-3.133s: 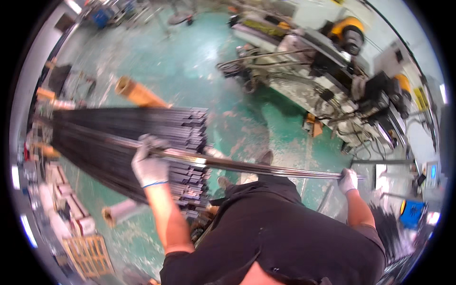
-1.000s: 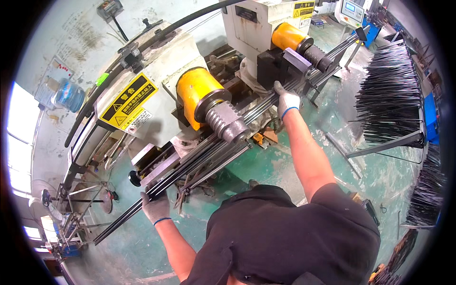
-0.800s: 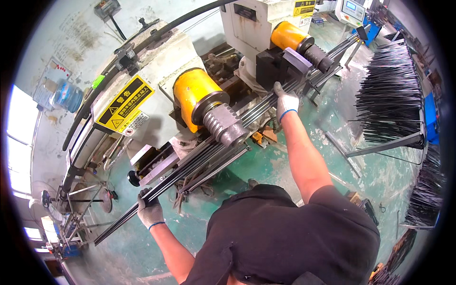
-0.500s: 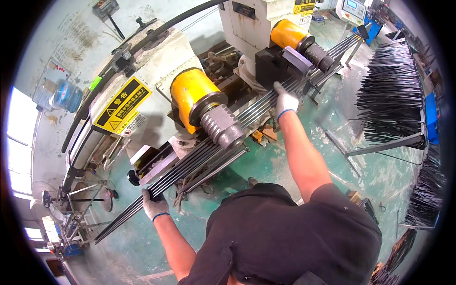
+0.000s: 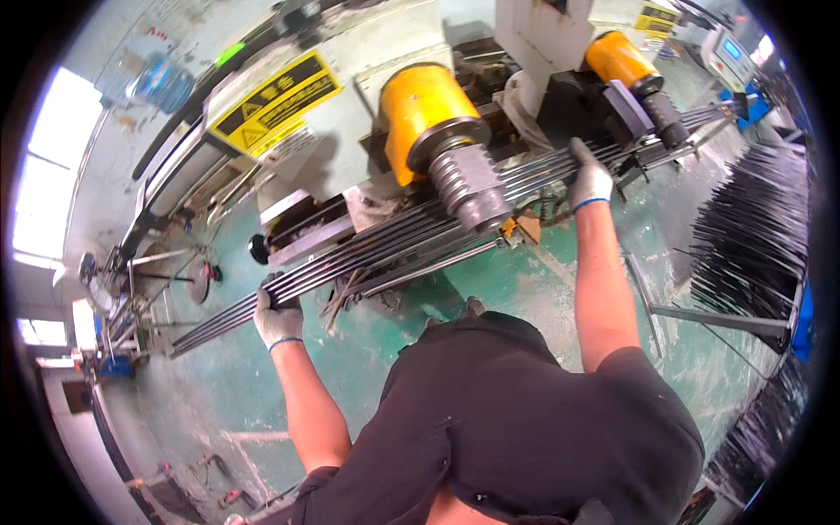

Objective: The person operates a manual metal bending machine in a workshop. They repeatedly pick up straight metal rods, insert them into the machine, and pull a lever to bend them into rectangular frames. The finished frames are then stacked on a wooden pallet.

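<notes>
Several long, thin metal rods [image 5: 363, 248] run slantwise through the machine, from lower left to upper right. My left hand [image 5: 278, 317], in a pale knitted glove with a blue cuff, is wrapped round the rods near their left ends. Farther right, my right hand [image 5: 590, 178], gloved the same way, is closed on the same rods beside a dark block. Between my hands a yellow cylinder [image 5: 430, 109] with a ridged metal end [image 5: 469, 188] sits over the rods. A second yellow cylinder [image 5: 617, 57] stands beyond my right hand.
A big stack of dark rods [image 5: 754, 232] lies on a metal rack [image 5: 717, 319] at the right. Below the machine's near side runs a metal rail [image 5: 429, 269]. A control panel [image 5: 733, 54] stands at the far right. A water bottle [image 5: 162, 83] is by the left wall.
The view has swung, so the machine and rods appear higher and farther right. Both hands stay closed on the rods. Whether the rods themselves have shifted, I cannot tell.
</notes>
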Motion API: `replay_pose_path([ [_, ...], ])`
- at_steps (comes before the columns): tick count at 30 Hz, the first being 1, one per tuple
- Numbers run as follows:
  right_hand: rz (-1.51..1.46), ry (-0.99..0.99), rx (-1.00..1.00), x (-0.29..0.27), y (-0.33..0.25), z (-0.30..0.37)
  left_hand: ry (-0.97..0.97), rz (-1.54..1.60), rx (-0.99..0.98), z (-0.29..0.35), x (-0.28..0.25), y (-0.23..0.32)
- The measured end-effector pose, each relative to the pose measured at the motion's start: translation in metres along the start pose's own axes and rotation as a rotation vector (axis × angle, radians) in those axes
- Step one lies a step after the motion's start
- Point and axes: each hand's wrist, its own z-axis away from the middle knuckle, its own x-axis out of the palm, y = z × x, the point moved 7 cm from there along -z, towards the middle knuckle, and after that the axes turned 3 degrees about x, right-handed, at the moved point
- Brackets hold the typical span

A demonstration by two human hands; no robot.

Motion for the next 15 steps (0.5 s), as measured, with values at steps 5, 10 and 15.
replay_pose_path([
  [5,-0.042,-0.044,-0.029,0.011,0.033,0.018,0.057,0.037,0.016,0.003,0.002,-0.015],
  [10,0.041,-0.074,0.057,0.059,0.06,0.1,-0.055,0.03,-0.066,0.036,0.037,-0.057],
  [15,0.116,-0.147,0.067,0.022,0.056,0.036,-0.176,0.028,-0.223,0.066,0.067,-0.094],
])
